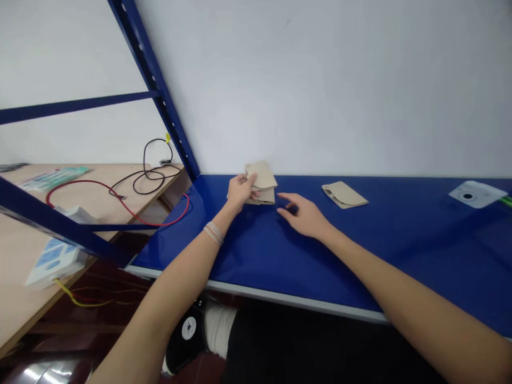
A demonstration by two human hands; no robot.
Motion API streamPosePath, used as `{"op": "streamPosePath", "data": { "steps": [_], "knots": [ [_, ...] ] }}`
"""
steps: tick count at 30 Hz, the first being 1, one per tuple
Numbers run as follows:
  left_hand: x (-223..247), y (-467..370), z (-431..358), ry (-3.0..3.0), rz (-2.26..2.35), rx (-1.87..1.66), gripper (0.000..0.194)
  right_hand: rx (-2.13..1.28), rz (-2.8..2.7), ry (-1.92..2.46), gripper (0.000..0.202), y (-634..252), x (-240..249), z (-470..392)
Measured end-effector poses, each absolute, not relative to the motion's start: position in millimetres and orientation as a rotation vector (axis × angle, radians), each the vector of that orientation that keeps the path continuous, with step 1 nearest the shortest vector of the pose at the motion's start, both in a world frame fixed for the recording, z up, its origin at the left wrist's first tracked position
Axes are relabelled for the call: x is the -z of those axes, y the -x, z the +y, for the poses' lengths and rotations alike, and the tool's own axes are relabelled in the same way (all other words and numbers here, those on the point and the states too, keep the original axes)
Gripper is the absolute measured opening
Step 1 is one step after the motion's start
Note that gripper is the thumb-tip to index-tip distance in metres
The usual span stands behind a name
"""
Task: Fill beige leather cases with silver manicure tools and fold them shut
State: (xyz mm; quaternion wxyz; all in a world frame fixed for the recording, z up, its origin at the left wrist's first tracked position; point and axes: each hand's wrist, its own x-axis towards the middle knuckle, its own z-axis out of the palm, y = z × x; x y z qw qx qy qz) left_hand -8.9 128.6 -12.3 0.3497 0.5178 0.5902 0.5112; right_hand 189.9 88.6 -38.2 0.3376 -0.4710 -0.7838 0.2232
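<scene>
My left hand (pixel 240 191) is closed on a folded piece of brown paper (pixel 262 173), its thumb on the top face. Beneath it, more folded brown paper (pixel 266 196) lies on the blue shelf (pixel 256 250), partly hidden by the fingers. Just right of that stack is my right hand (pixel 301 214), empty, with thumb and index finger apart and pointing left. Farther right, another folded brown paper (pixel 344 194) rests alone, its left end slightly raised in a loop.
A clear plastic packet (pixel 476 194) with a black dot lies at the far right. Blue metal posts (pixel 154 80) rise at left. Beyond them, a wooden table (pixel 108 197) holds a power strip (pixel 56 261), a black cable (pixel 146 173) and a red cable (pixel 92 182). A white wall (pixel 320 90) stands behind.
</scene>
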Motion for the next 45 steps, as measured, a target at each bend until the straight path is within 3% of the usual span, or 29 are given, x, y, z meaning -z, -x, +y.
{"op": "streamPosePath", "data": {
  "steps": [3,6,11,15,26,30,33,36,45],
  "knots": [
    [17,23,135,-1.372,1.643,-1.331,0.034,-0.291,-2.282,1.282,0.057,-176,37,90],
    [21,31,138,-1.392,1.712,-1.311,0.036,-0.23,-2.376,1.431,0.062,-164,31,99],
    [25,35,140,-1.424,1.784,-1.209,0.042,-0.108,-2.462,1.473,0.042,-153,24,110],
    [27,35,141,-1.477,1.815,-1.119,0.045,0.001,-2.537,1.363,0.039,-163,22,95],
    [19,27,130,-2.001,1.909,-0.921,0.039,-0.159,-2.529,1.156,0.017,-223,10,7],
    [20,27,128,-2.034,1.948,-0.881,0.031,-0.366,-2.403,1.322,0.029,-206,-12,41],
    [20,30,129,-2.1,1.944,-0.849,0.033,-0.253,-2.268,1.403,0.033,-179,-11,88],
    [20,34,132,-2.18,1.917,-0.803,0.035,-0.107,-2.333,1.437,0.053,-151,-4,125],
    [30,37,139,-2.265,1.943,-0.75,0.039,0.01,-2.52,1.536,0.042,-126,-3,143]
  ]
}}
